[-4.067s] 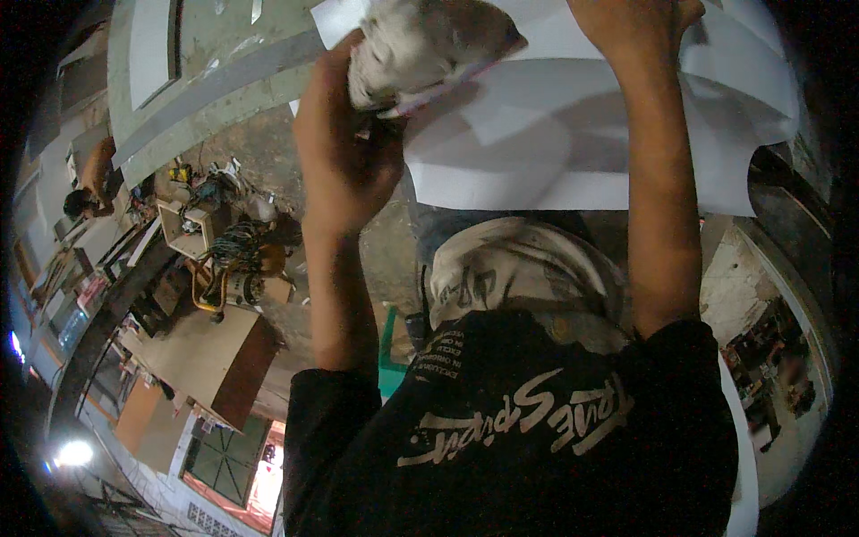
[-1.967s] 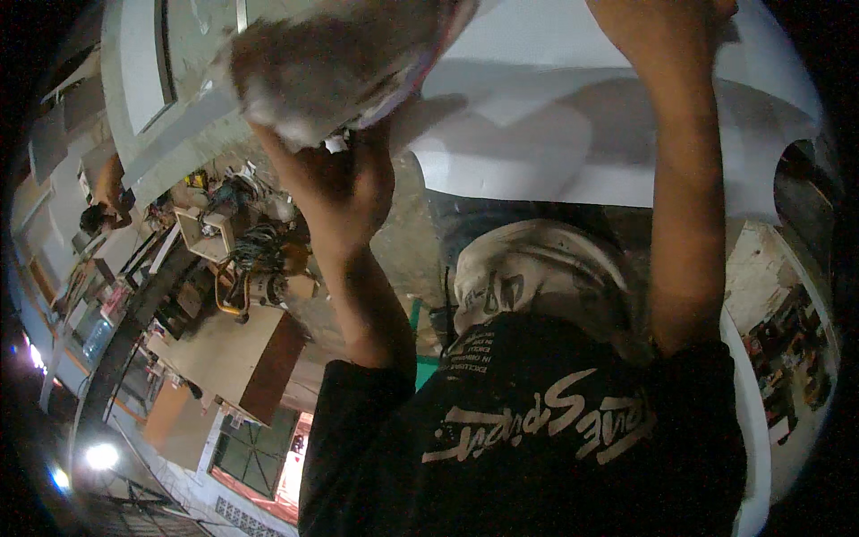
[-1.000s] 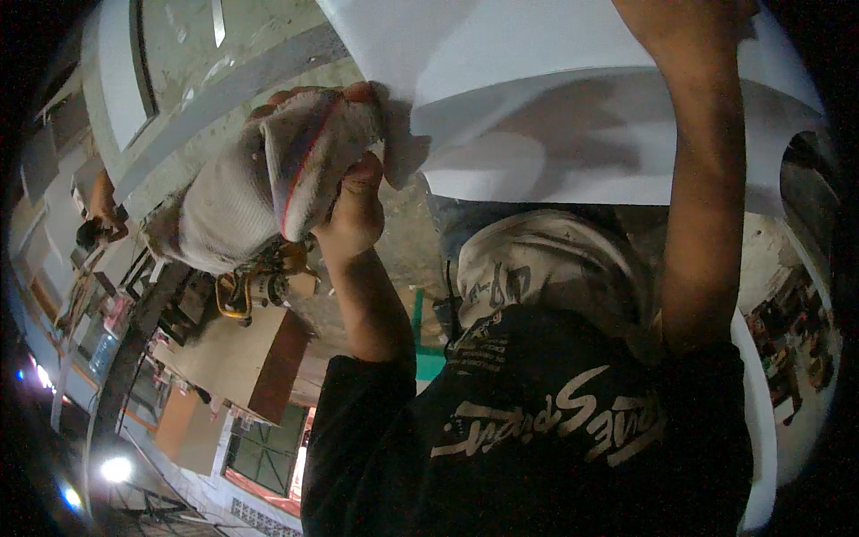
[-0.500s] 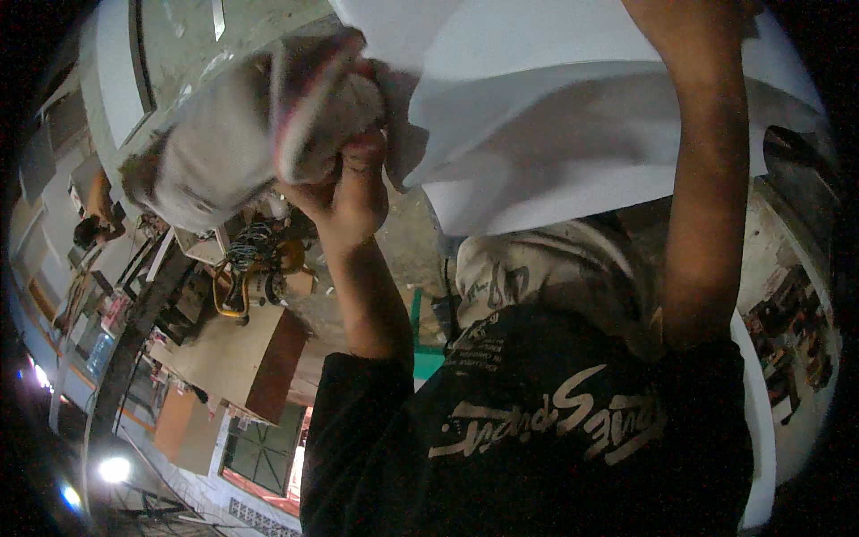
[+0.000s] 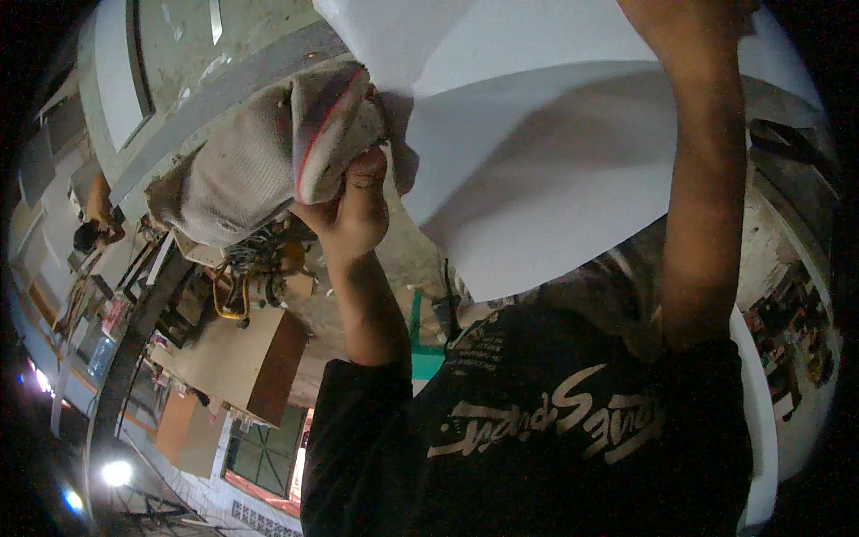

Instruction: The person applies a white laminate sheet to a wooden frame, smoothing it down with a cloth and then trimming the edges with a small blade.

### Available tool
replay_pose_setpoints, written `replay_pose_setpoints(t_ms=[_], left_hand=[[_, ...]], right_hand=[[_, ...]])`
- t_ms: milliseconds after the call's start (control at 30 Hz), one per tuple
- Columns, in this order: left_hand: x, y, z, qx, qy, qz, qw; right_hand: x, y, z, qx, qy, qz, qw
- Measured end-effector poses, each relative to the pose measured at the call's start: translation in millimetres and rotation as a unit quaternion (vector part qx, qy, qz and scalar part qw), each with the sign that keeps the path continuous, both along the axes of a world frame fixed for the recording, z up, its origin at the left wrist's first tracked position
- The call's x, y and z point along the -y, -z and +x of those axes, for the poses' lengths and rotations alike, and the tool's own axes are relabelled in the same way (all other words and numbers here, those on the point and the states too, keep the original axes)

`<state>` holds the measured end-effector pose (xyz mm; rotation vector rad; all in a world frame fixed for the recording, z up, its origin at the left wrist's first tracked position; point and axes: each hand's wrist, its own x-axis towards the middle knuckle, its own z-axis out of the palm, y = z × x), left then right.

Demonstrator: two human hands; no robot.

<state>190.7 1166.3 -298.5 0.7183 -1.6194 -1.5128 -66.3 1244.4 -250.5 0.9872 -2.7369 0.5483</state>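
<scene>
My left hand (image 5: 349,201) is closed round a bunched, greyish-white knit cloth (image 5: 242,166) with a thin red stripe, the thumb pressed on its near side. The cloth hangs out to the left, beside a large white sheet (image 5: 555,170). That sheet is curved, with its lower edge dipping in front of my body. My right hand (image 5: 684,31) reaches up over the sheet's right part at the top edge of the view. Its fingers are cut off and dark, so their grip does not show.
Left and below are a brown cardboard box (image 5: 237,362), a yellow-framed tool or machine (image 5: 233,300) with coiled cables, and a long dark beam (image 5: 134,331). Another person (image 5: 98,219) is at the far left. Cluttered small items (image 5: 792,331) lie at the right.
The white sheet's lower edge has swung down and toward my body, and now covers more of the pale cloth at my lap. My left hand and the knit cloth have shifted slightly down and right.
</scene>
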Motion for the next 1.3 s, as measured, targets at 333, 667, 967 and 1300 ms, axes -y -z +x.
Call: replay_pose_setpoints(t_ms=[333, 667, 967, 1300], left_hand=[[59.8, 4.4, -28.5, -0.002, -0.028, 0.009, 1.0], [42.6, -7.6, -33.5, -0.024, 0.018, -0.046, 0.998], [4.2, 2.0, -11.4, 0.039, -0.005, -0.034, 0.999], [-8.5, 3.1, 1.9, 0.057, -0.026, -0.028, 0.998]], right_hand=[[-0.9, 18.9, -7.4, -0.023, -0.046, -0.036, 0.998], [0.5, 3.1, -0.6, -0.027, -0.026, -0.03, 0.999], [-12.0, 76.6, -62.5, -0.181, -0.006, 0.024, 0.983], [1.1, 5.1, -2.7, -0.117, 0.009, 0.045, 0.992]])
